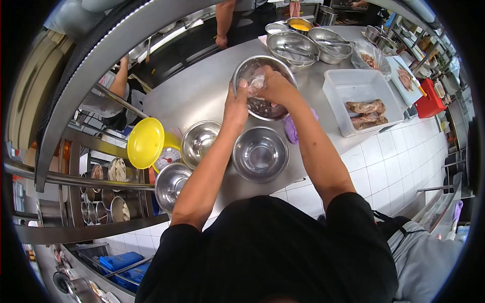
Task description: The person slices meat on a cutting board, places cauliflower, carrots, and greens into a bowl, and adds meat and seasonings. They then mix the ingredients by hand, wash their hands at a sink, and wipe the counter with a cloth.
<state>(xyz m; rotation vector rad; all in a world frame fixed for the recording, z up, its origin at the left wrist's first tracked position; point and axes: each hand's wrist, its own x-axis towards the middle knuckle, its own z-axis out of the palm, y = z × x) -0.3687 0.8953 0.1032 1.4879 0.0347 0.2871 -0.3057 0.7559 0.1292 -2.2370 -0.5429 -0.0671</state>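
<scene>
A metal mixing bowl (262,115) stands on the steel table in front of me. My left hand (236,105) grips its left rim, thumb on the inner side. Inside the bowl, my right hand (277,87) is bent downward with curled fingers, mostly hidden behind the back of the hand. By those fingers lies a pale, wet-looking mass (256,81) whose kind I cannot make out. Closer to me are a second metal bowl (260,154) and another metal bowl (199,143). A purple cloth (291,130) lies by the right side of the mixing bowl.
To the right, a clear plastic tub (338,108) holds large pieces of meat (368,113). Metal bowls with tongs (298,50) stand at the back. A scale with a yellow pan (145,143) is at left, below a shelf rail (96,188). Other people work across the table.
</scene>
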